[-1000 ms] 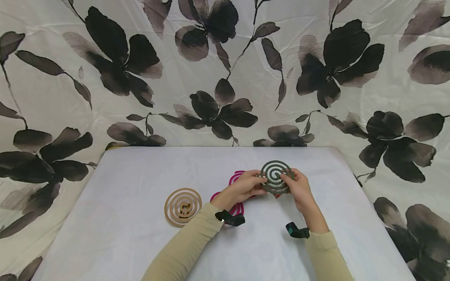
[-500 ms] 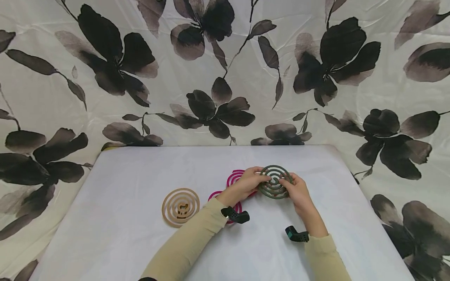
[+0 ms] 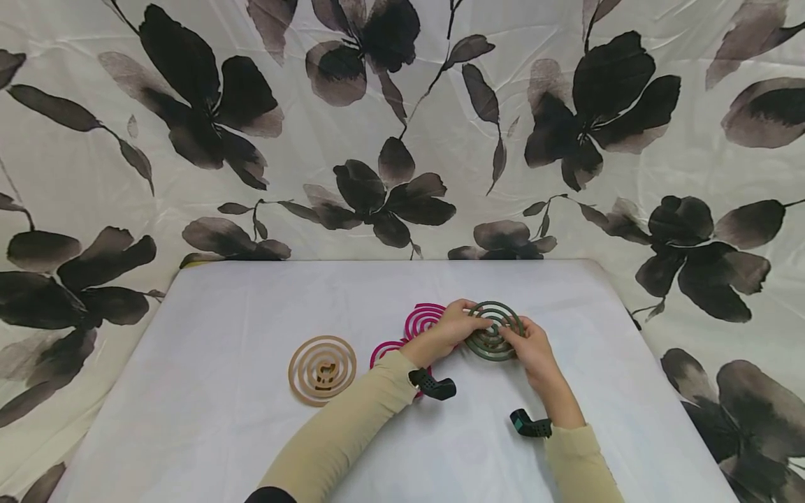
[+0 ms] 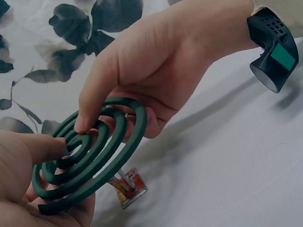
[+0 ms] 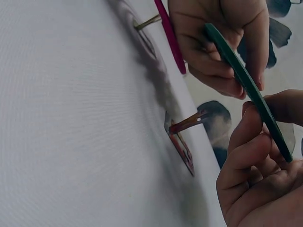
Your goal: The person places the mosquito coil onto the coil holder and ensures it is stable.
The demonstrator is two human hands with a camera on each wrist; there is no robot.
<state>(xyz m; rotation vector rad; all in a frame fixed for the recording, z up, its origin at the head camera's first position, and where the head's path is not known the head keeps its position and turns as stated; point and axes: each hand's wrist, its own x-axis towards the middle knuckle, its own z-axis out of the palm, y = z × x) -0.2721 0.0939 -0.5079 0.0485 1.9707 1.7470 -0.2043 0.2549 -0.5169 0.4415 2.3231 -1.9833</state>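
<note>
Both hands hold a green mosquito coil (image 3: 494, 358) over the right half of the table. My left hand (image 3: 458, 327) pinches its left side, thumb on top and fingers beneath. My right hand (image 3: 534, 353) pinches the opposite side the same way, and the two thumbs lie near the coil's centre. Below the coil, a small shiny metal stand (image 4: 130, 189) with a square base and raised prong rests on the white cloth. The right wrist view shows the green coil edge-on above that stand, with a gap between them.
Pink mosquito coils (image 3: 423, 320) lie left of the hands, partly hidden by the left hand and forearm. A tan mosquito coil (image 3: 294, 370) sits farther left. White cloth (image 3: 207, 419) covers the table; a floral curtain (image 3: 402, 126) hangs behind.
The green coil has come down slightly toward the table, held by both hands throughout. The left forearm has shifted right, uncovering more of the upper pink coil.
</note>
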